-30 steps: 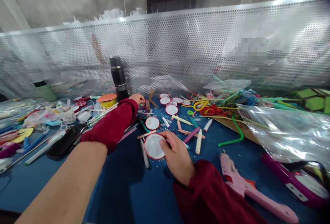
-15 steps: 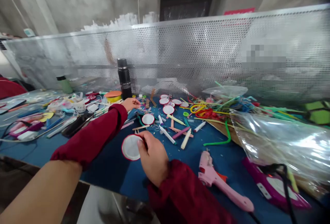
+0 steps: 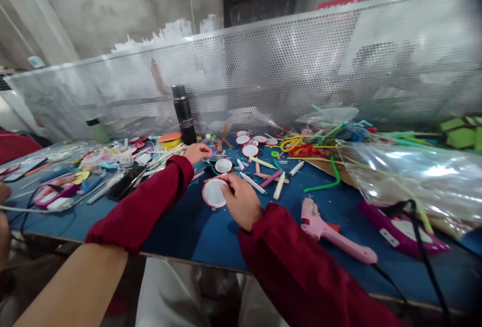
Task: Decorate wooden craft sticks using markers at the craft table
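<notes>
My right hand (image 3: 244, 202) grips a round white disc with a red rim (image 3: 214, 193) by its right edge, thumb on top, just above the blue table. Farther forward, my left hand (image 3: 198, 153) is among small loose bits beside the black bottle. Its fingers are bent together, and whatever they may hold is too small to tell. A similar red-rimmed disc (image 3: 223, 166) lies between the two hands. Several more discs (image 3: 250, 150) lie farther back. Markers (image 3: 253, 183) and short coloured sticks are scattered right of my right hand.
A pink glue gun (image 3: 331, 231) and a purple device with a cable (image 3: 404, 229) lie at right, near clear plastic sheeting (image 3: 406, 176). A black bottle (image 3: 183, 115) stands before the perforated metal screen (image 3: 263, 76). Clutter covers the left side; another person's hand (image 3: 4, 216) shows at the left edge.
The view has shifted, so the table's things sit farther right. My right hand has carried its disc forward, closer to the loose one. Another person's hand has appeared at the left edge.
</notes>
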A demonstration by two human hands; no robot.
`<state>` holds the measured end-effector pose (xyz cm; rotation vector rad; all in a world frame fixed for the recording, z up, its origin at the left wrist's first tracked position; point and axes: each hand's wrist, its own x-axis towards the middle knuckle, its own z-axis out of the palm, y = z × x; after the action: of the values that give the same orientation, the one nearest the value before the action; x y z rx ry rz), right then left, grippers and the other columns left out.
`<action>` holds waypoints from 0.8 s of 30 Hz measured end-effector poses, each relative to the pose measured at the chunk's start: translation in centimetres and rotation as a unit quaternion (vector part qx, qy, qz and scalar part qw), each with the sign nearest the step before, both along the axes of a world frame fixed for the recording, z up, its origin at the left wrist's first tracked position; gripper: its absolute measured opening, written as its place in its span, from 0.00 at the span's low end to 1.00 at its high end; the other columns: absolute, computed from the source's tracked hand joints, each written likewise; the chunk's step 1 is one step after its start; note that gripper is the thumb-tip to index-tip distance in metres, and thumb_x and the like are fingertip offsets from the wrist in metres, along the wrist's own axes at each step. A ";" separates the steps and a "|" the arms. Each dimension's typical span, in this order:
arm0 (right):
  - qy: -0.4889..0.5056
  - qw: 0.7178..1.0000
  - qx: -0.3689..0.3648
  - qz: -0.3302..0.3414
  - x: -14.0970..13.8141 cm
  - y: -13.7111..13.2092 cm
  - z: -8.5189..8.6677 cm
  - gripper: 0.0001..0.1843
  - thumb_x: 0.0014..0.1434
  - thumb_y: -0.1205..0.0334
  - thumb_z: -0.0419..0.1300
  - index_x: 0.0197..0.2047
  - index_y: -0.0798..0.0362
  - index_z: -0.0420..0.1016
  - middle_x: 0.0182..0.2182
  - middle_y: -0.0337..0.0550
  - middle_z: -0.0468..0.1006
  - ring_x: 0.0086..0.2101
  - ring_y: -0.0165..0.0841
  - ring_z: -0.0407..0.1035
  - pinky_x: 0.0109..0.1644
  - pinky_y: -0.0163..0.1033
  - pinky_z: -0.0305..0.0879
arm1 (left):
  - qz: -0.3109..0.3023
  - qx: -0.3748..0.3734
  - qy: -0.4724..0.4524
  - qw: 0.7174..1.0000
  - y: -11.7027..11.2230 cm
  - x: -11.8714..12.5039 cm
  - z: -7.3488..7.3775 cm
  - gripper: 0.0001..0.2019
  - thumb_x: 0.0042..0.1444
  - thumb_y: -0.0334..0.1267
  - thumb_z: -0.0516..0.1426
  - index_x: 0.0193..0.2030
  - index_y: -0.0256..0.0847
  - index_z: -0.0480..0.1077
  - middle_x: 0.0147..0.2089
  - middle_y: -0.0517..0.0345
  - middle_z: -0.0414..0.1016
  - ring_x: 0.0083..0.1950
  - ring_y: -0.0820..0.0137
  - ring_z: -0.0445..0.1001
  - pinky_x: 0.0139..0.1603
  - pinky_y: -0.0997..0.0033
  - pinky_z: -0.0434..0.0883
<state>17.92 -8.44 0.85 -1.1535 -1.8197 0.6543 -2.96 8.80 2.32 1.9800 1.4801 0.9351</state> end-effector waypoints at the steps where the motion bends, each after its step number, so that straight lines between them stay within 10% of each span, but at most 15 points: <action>1: 0.008 1.000 0.002 -0.010 0.1 0.4 -0.1 0.12 0.61 0.65 0.52 0.45 0.50 0.74 0.41 0.42 0.79 0.42 0.35 0.72 0.47 0.39 0.64 | -0.004 0.005 0.009 1.000 0.3 0.0 0.1 0.07 0.47 0.35 0.64 0.33 0.36 0.77 0.32 0.56 0.80 0.33 0.71 0.75 0.36 0.72 0.71; 12: 0.005 0.998 -0.060 -0.022 0.3 3.3 -0.7 0.10 0.55 0.66 0.55 0.39 0.52 0.74 0.32 0.38 0.77 0.34 0.32 0.70 0.41 0.36 0.65 | 0.023 0.016 0.023 0.999 -1.6 1.2 -0.8 0.07 0.54 0.38 0.59 0.35 0.35 0.75 0.28 0.55 0.78 0.27 0.72 0.73 0.30 0.72 0.69; 24: -0.006 0.978 -0.063 0.200 0.0 0.7 -1.3 0.09 0.54 0.67 0.57 0.38 0.53 0.76 0.30 0.37 0.79 0.31 0.28 0.70 0.36 0.32 0.64 | -0.087 0.132 0.257 0.953 -3.5 5.0 0.0 0.09 0.53 0.36 0.60 0.39 0.41 0.81 0.40 0.53 0.82 0.41 0.65 0.77 0.42 0.70 0.69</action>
<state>17.93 -7.71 -0.48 -0.8731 -2.0656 1.0079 2.06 5.30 2.28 2.6527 1.4558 0.5871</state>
